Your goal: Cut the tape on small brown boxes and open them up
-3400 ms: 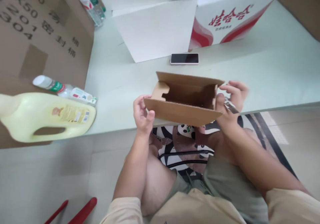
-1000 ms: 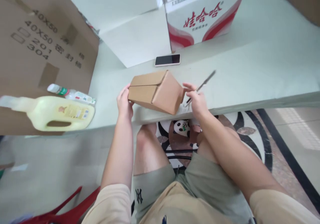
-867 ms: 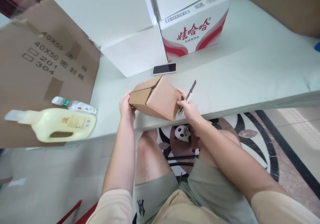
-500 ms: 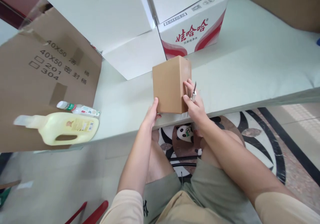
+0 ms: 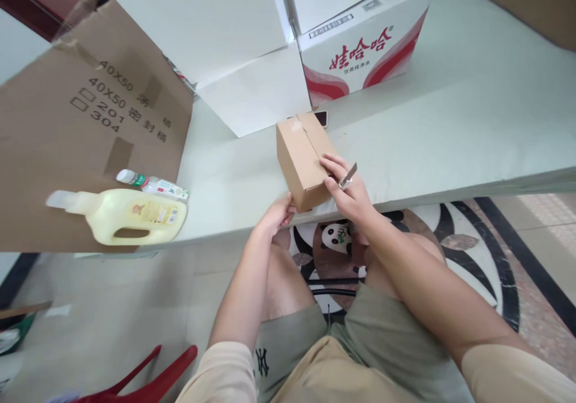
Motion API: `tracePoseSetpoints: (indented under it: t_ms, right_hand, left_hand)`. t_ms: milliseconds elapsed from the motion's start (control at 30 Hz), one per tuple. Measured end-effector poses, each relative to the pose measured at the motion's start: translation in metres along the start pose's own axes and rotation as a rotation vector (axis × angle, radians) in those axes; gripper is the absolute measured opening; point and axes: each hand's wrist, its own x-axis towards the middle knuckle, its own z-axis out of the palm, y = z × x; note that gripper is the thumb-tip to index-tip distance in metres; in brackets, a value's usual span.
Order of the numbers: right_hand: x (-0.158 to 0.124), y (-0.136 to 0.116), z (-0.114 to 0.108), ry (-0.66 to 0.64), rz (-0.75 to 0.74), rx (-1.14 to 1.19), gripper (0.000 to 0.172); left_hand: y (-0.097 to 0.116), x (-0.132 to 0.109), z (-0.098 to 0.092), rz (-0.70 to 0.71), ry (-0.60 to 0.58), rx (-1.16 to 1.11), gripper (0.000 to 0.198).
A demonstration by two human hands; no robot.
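Note:
A small brown cardboard box (image 5: pixel 306 154) stands at the table's front edge, its seamed flap side tilted up. My left hand (image 5: pixel 278 214) is closed on the box's lower near corner at the left, fingertips tucked under it. My right hand (image 5: pixel 348 190) holds a knife (image 5: pixel 349 176) that looks like a box cutter, its blade pointing up and away; the handle is mostly hidden in the hand. The fingers of that hand also press on the box's right side and near end. Partly behind the box lies a dark-screened phone (image 5: pixel 321 119).
White cartons (image 5: pixel 256 91) and a red-and-white printed carton (image 5: pixel 366 61) stand behind. At left are a large brown carton (image 5: pixel 148 133), a yellow jug (image 5: pixel 105 217) and a small bottle (image 5: pixel 153 184). A red plastic piece (image 5: pixel 173 373) is on the floor below.
The cardboard box has been turned so its seamed flap side faces up. My left hand has shifted under its near corner; my right hand still has the knife. The phone now shows.

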Motion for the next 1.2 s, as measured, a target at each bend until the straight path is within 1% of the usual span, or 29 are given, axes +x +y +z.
tracePoseSetpoints:
  t_ms: [67, 133, 200, 233, 267, 300, 333, 367, 433, 467, 533, 600, 633, 700, 767, 833, 900, 933, 967, 1033, 1100, 1133, 1200]
  right_hand:
    - [-0.002, -0.003, -0.001, -0.012, -0.031, -0.015, 0.045]
    - [-0.004, -0.005, -0.001, -0.024, -0.039, -0.025, 0.042]
    - [-0.005, -0.006, -0.001, -0.042, -0.042, -0.028, 0.042]
    - [-0.005, -0.006, 0.0, -0.053, -0.048, -0.025, 0.042]
    - [-0.005, -0.005, 0.001, -0.062, -0.059, -0.017, 0.041]
    - [-0.005, -0.005, 0.002, -0.07, -0.074, -0.003, 0.041]
    - [-0.005, -0.005, 0.004, -0.076, -0.09, 0.017, 0.04]
    - [-0.005, -0.005, 0.005, -0.082, -0.106, 0.041, 0.04]
    - [-0.006, -0.006, 0.006, -0.103, -0.12, 0.091, 0.04]
    - [-0.006, -0.006, 0.005, -0.112, -0.111, 0.112, 0.04]
    - [-0.005, -0.007, 0.003, -0.084, -0.065, 0.144, 0.041]
    - [-0.003, -0.005, -0.001, 0.027, 0.025, 0.2, 0.043]
    - [-0.001, -0.004, -0.002, 0.098, 0.097, 0.247, 0.045]
    - [0.003, 0.001, -0.005, 0.212, 0.296, 0.356, 0.045]
    - [0.007, 0.006, -0.006, 0.268, 0.483, 0.431, 0.04]
    - [0.009, 0.011, -0.006, 0.301, 0.573, 0.447, 0.032]
    - [0.011, 0.016, -0.006, 0.32, 0.601, 0.46, 0.022]
    - [0.011, 0.019, -0.006, 0.323, 0.604, 0.462, 0.02]
    - [0.012, 0.021, -0.007, 0.327, 0.591, 0.454, 0.022]
    - [0.012, 0.024, -0.01, 0.345, 0.502, 0.411, 0.031]
    - [0.013, 0.02, -0.017, 0.407, 0.378, 0.369, 0.035]
    - [0.015, 0.015, -0.021, 0.45, 0.333, 0.373, 0.034]
    - [0.021, -0.002, -0.032, 0.511, 0.284, 0.427, 0.027]
  left_hand:
    - [0.004, -0.004, -0.007, 0.04, 0.054, 0.093, 0.031]
    - [0.017, -0.005, -0.018, 0.125, 0.187, 0.133, 0.018]
    - [0.04, -0.002, -0.029, 0.231, 0.345, 0.134, 0.015]
    - [0.054, 0.001, -0.033, 0.32, 0.428, 0.136, 0.017]
    - [0.07, 0.005, -0.036, 0.476, 0.469, 0.181, 0.021]
    - [0.085, 0.01, -0.037, 0.6, 0.481, 0.245, 0.024]
    - [0.1, 0.016, -0.036, 0.681, 0.488, 0.322, 0.026]
    - [0.113, 0.022, -0.034, 0.726, 0.489, 0.408, 0.026]
    - [0.131, 0.034, -0.027, 0.714, 0.459, 0.585, 0.031]
    - [0.136, 0.039, -0.024, 0.689, 0.434, 0.616, 0.033]
    - [0.136, 0.047, -0.02, 0.622, 0.39, 0.657, 0.038]
    - [0.129, 0.051, -0.022, 0.579, 0.383, 0.641, 0.042]
    - [0.124, 0.051, -0.024, 0.577, 0.388, 0.619, 0.044]
    - [0.116, 0.048, -0.027, 0.606, 0.39, 0.572, 0.044]
    - [0.109, 0.041, -0.024, 0.632, 0.377, 0.564, 0.044]
    - [0.104, 0.032, -0.013, 0.637, 0.372, 0.596, 0.044]
    - [0.102, 0.02, 0.002, 0.633, 0.375, 0.634, 0.044]
    - [0.101, 0.015, 0.01, 0.629, 0.37, 0.65, 0.045]
    - [0.101, 0.01, 0.017, 0.627, 0.363, 0.663, 0.045]
    - [0.101, 0.002, 0.027, 0.625, 0.351, 0.68, 0.045]
    - [0.101, -0.002, 0.032, 0.63, 0.346, 0.675, 0.043]
    - [0.1, -0.003, 0.032, 0.634, 0.346, 0.662, 0.042]
    - [0.099, -0.001, 0.031, 0.646, 0.345, 0.619, 0.038]
